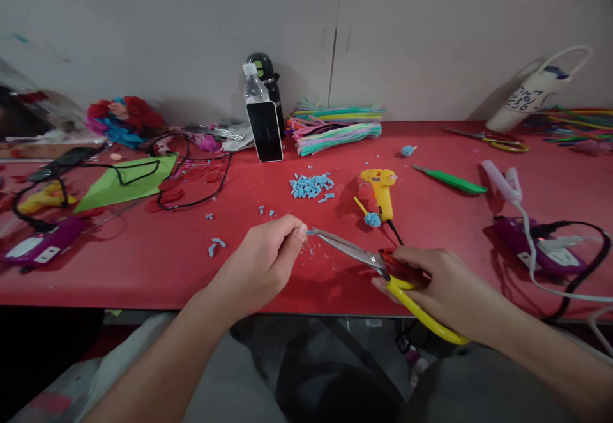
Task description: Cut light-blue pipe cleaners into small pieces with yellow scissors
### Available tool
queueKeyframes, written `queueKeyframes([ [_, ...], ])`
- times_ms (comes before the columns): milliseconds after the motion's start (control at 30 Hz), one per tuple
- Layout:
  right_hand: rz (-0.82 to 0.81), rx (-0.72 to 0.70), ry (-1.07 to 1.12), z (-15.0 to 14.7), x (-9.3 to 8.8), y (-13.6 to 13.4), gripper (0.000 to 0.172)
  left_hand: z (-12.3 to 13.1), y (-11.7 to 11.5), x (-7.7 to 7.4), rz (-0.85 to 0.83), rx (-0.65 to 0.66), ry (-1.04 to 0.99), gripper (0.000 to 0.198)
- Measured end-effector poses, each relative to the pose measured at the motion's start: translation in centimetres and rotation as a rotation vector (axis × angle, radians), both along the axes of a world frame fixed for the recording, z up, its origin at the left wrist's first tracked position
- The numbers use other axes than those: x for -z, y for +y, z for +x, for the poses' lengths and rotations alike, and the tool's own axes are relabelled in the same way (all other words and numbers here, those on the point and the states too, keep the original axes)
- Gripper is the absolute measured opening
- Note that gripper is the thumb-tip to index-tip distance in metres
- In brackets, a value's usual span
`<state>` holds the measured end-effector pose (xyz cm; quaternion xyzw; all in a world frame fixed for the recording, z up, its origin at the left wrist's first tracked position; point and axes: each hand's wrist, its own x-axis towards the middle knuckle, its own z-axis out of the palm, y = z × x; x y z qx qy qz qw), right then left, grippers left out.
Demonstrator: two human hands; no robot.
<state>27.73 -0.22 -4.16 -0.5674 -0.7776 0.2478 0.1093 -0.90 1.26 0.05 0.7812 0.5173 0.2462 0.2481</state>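
Observation:
In the head view my left hand (pixel 268 258) pinches a small light-blue piece (pixel 310 232), most of it hidden by the fingers. My right hand (pixel 443 285) grips scissors (pixel 352 249) with yellow and red handles, and their blade tips meet the blue piece at my left fingertips. Beyond my hands lies a pile of short light-blue cut pieces (pixel 310 186). A few stray pieces (pixel 216 244) lie to the left. Past the scissors, a blue fuzzy ball on a yellow stem (pixel 372 220) rests by a yellow hot glue gun (pixel 379 190).
Bundled pipe cleaners (pixel 338 137), a phone (pixel 265 130) and a plastic bottle (pixel 253 84) stand or lie by the wall. A green utility knife (pixel 454 181) lies right of the glue gun. Purple power strips (pixel 539 250) with cables occupy both sides of the red table (pixel 158 276).

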Motion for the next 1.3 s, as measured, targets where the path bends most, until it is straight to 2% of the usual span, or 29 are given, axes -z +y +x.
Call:
queueKeyframes([
  [333, -0.015, 0.002, 0.019, 0.16, 0.16, 0.05, 0.033, 0.13, 0.13, 0.09, 0.0, -0.006, 0.0, 0.031],
  [533, -0.003, 0.001, 0.004, 0.17, 0.42, 0.16, 0.039, 0.09, 0.07, 0.33, -0.002, -0.003, -0.009, 0.031],
  [767, 0.012, 0.067, 0.007, 0.17, 0.57, 0.05, 0.045, 0.13, 0.14, 0.39, -0.002, -0.007, -0.023, 0.03],
  [933, -0.021, 0.038, 0.037, -0.06, -0.12, 0.04, 0.04, 0.05, 0.18, 0.41, 0.0, -0.017, -0.028, 0.031],
  [1067, -0.014, 0.015, 0.022, 0.0, 0.09, -0.04, 0.034, 0.08, 0.2, 0.36, 0.003, -0.017, -0.021, 0.031],
  [1300, -0.005, 0.016, 0.013, 0.17, 0.52, 0.04, 0.041, 0.16, 0.22, 0.33, 0.009, -0.009, -0.023, 0.031],
])
